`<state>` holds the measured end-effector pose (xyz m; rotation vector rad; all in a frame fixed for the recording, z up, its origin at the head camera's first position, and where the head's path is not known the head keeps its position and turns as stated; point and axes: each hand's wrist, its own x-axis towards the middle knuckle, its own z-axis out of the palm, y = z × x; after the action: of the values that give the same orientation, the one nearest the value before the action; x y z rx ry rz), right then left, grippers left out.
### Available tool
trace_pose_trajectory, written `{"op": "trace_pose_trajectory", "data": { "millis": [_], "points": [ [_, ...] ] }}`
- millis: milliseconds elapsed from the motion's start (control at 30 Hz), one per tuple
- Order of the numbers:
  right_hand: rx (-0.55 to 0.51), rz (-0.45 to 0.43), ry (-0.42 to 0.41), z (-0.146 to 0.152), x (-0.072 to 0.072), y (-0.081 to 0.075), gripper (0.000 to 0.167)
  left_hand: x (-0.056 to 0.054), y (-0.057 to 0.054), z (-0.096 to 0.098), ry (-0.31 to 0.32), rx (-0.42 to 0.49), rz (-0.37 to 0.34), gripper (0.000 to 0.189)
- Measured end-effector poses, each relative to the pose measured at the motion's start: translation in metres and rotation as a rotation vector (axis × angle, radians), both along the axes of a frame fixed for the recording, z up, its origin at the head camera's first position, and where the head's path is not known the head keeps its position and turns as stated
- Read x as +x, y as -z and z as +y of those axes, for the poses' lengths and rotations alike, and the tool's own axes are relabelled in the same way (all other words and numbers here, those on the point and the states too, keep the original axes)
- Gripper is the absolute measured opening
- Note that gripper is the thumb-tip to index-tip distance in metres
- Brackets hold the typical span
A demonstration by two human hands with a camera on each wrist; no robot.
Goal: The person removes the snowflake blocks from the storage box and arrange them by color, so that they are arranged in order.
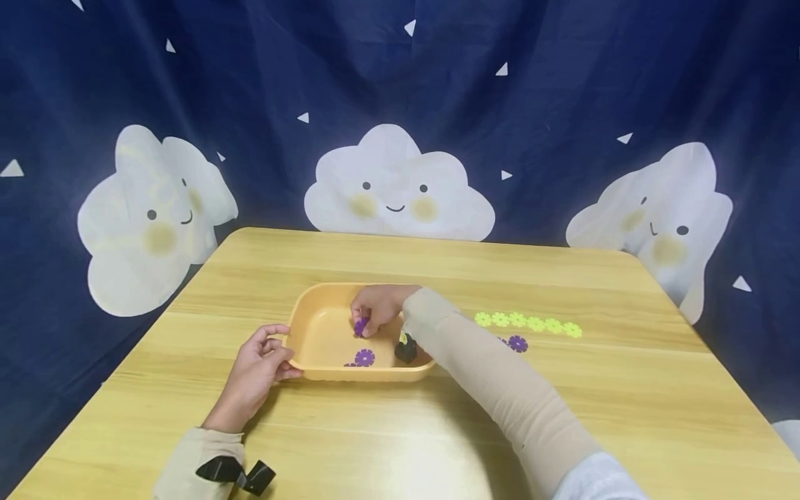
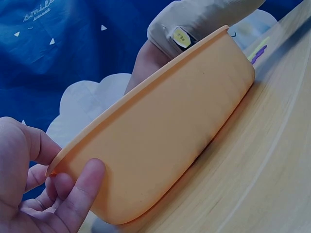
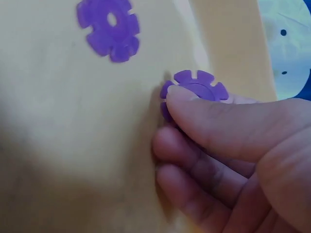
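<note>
An orange plastic basin [image 1: 375, 373] stands on the wooden table. At its left end, my left hand [image 1: 255, 364] grips the rim; in the left wrist view the thumb [image 2: 92, 177] lies against the outer wall. Inside the basin, my right hand [image 1: 382, 304] pinches a purple notched snowflake disc [image 3: 197, 88] between thumb and fingers. Another purple disc [image 1: 365, 357] lies on the basin floor, with part of a further one beside it at the near wall.
Right of the basin, several yellow-green discs [image 1: 517, 319] lie in a row on the table [image 1: 375, 437]. Nearer than that row are purple discs [image 1: 518, 344], partly hidden by the right sleeve. A dark blue curtain with white clouds [image 1: 400, 187] hangs behind the table.
</note>
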<state>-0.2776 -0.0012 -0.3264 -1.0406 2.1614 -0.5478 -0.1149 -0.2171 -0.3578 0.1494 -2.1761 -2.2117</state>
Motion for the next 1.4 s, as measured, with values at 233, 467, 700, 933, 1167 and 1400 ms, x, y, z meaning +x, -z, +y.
{"op": "trace_pose_trajectory", "data": {
  "millis": [233, 467, 700, 933, 1167, 1400],
  "points": [
    [-0.047, 0.014, -0.007, 0.006, -0.001, -0.011, 0.021, -0.001, 0.000, 0.001, 0.001, -0.005, -0.004, 0.037],
    [-0.121, 0.018, 0.002, 0.021, -0.001, -0.022, 0.034, -0.002, 0.000, 0.001, 0.011, -0.006, 0.001, 0.037],
    [-0.226, 0.070, 0.043, 0.049, 0.004, -0.031, 0.033, -0.002, 0.001, 0.002, 0.017, -0.009, -0.015, 0.038],
    [-0.346, 0.041, 0.189, 0.081, 0.011, -0.035, 0.039, -0.002, 0.000, 0.001, 0.009, -0.016, -0.018, 0.039],
    [-0.396, 0.048, 0.286, 0.113, 0.018, -0.037, 0.039, 0.000, -0.001, 0.003, 0.001, -0.019, -0.035, 0.038],
    [-0.466, 0.074, 0.360, 0.153, 0.027, -0.029, 0.040, -0.001, -0.001, 0.004, 0.006, -0.031, -0.031, 0.039]
  ]
}}
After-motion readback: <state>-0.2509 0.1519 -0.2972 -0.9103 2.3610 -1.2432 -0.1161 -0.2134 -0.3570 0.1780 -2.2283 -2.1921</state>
